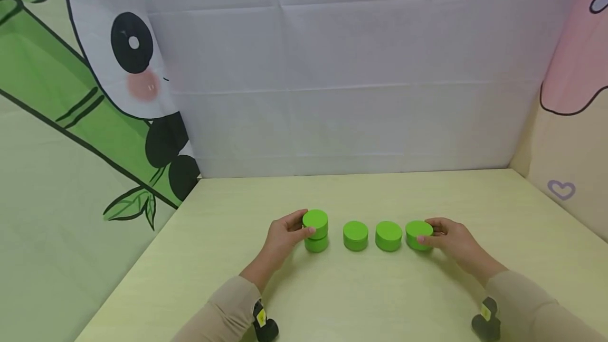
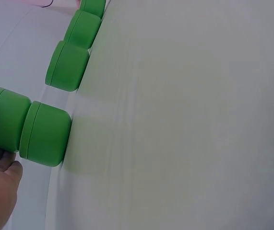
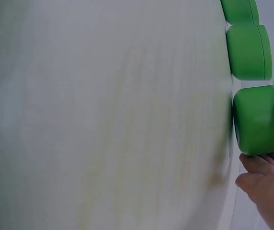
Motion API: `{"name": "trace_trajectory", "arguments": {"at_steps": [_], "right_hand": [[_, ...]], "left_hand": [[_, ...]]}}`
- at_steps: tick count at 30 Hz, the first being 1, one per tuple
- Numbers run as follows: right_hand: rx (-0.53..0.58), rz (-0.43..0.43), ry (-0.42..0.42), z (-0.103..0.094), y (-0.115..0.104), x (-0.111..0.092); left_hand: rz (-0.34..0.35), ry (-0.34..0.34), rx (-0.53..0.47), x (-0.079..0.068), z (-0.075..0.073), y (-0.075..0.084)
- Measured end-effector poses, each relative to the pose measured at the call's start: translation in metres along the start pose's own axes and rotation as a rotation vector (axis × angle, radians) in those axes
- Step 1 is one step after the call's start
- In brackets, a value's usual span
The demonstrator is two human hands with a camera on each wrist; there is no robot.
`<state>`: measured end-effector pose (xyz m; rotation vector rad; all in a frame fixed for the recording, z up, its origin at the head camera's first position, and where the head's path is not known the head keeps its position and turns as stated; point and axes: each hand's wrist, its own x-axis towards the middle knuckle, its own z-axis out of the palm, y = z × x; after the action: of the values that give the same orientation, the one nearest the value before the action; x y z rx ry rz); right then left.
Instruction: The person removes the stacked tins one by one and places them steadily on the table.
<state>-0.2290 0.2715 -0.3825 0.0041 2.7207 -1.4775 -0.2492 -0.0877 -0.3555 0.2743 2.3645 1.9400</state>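
Note:
My left hand [image 1: 283, 235] grips a round green lidded jar [image 1: 315, 222] between thumb and fingers. That jar sits on top of a second green jar [image 1: 316, 245], and the left wrist view shows the pair end to end. At the right end of the row, my right hand [image 1: 455, 241] holds another green jar [image 1: 419, 234], thumb at its near side and fingers round its far side. Between the hands stand two more green jars, one left of middle [image 1: 355, 236] and one [image 1: 388, 236] close beside the right-hand jar.
All the jars stand on a pale wooden table [image 1: 361, 300]. A white cloth [image 1: 351, 78] hangs behind its back edge. Cartoon-printed panels flank it, with a panda and bamboo [image 1: 85, 104] on the left and a pink figure [image 1: 577, 57] on the right.

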Motion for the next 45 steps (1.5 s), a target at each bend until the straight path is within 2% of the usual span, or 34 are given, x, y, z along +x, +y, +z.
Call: {"name": "trace_trajectory", "arguments": {"at_steps": [9,19,25,30,37,41,45], "right_hand": [[0.049,0.012,-0.022,-0.001,0.003,-0.002],[0.066,0.027,-0.040,-0.002,0.005,-0.001],[0.041,0.068,-0.064,-0.006,-0.002,0.000],[0.024,0.012,-0.036,-0.007,-0.015,-0.001],[0.001,-0.023,-0.012,0.007,-0.047,0.006],[0.049,-0.050,-0.020,0.022,-0.071,0.015],[0.118,-0.122,-0.063,0.049,-0.090,0.023]], "left_hand": [[-0.004,-0.004,-0.006,-0.001,0.000,0.001],[0.003,-0.001,-0.036,0.017,-0.003,-0.025],[0.007,0.003,-0.041,0.018,-0.002,-0.027],[0.020,-0.007,-0.056,0.016,-0.002,-0.028],[0.012,-0.032,-0.054,0.013,-0.005,-0.031],[-0.017,-0.040,0.004,0.013,-0.006,-0.034],[-0.046,-0.041,0.032,0.013,-0.008,-0.040]]}}
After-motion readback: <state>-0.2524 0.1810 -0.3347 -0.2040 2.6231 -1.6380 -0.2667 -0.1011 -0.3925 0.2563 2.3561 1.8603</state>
